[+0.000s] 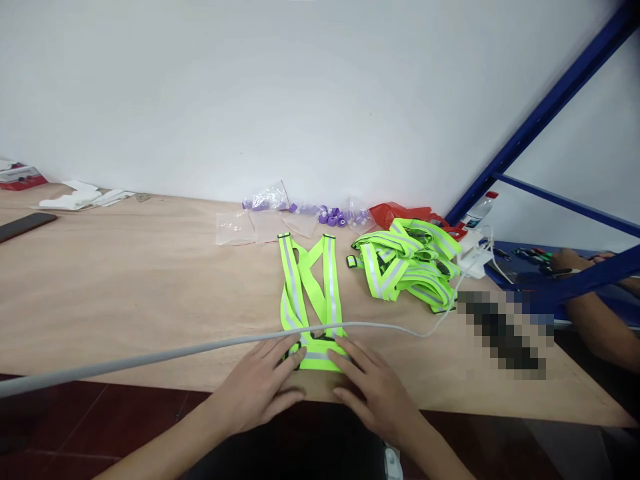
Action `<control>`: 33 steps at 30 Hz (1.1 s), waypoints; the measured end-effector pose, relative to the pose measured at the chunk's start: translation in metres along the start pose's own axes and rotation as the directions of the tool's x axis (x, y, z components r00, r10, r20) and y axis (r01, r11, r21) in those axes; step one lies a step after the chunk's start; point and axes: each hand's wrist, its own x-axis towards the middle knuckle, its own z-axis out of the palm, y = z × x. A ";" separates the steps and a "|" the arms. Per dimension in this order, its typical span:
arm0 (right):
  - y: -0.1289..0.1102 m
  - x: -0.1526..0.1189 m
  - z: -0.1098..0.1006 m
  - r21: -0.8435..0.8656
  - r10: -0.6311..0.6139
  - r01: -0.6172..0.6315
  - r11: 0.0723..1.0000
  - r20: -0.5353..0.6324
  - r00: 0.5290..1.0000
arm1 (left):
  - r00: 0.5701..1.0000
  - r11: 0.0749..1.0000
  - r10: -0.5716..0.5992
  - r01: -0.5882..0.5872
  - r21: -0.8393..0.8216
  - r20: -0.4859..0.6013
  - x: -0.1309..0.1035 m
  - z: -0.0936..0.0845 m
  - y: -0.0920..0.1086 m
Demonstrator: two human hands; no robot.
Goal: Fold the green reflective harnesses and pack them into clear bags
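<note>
A lime-yellow reflective vest (331, 280) made of straps with silver stripes lies flat on the wooden table, its shoulder straps pointing away from me. My left hand (263, 380) rests on the left end of its waist band, fingers stretched out and pressing lightly beside a black buckle. On the right end of the band lies my right hand (373, 383), its fingers also extended and spread. Neither hand is wrapped around anything. A grey cable (210, 350) crosses over the vest just beyond my fingertips.
To the right is a heap of similar reflective vests (400, 257), with a red bag (400, 212) behind it. Purple rolls (333, 217) and clear plastic bags (235, 229) lie near the wall. Beyond a blue metal frame (540, 120), another person's arm (600, 327) shows.
</note>
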 end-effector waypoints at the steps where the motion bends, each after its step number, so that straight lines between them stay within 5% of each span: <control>1: -0.001 -0.003 0.001 0.002 -0.005 0.005 1.000 0.014 1.000 | 1.000 1.000 -0.004 0.004 -0.005 -0.001 -0.001 0.001 0.002; 8: -0.004 -0.001 0.002 0.020 0.007 -0.008 1.000 0.049 0.999 | 0.998 0.998 -0.035 0.037 -0.052 0.048 0.013 -0.001 0.012; 15: -0.002 0.014 0.003 0.002 -0.027 0.027 1.000 -0.039 0.999 | 0.998 0.993 0.009 -0.002 -0.115 0.060 0.028 -0.008 0.007; 27: -0.027 -0.016 0.007 -0.165 -0.219 0.185 0.969 -0.218 0.951 | 0.992 0.991 0.120 -0.122 0.046 0.050 -0.010 0.003 0.028; 33: -0.022 -0.003 -0.005 0.191 -0.072 0.101 0.976 -0.150 0.986 | 0.996 0.984 0.079 -0.083 -0.158 -0.029 0.003 -0.010 0.022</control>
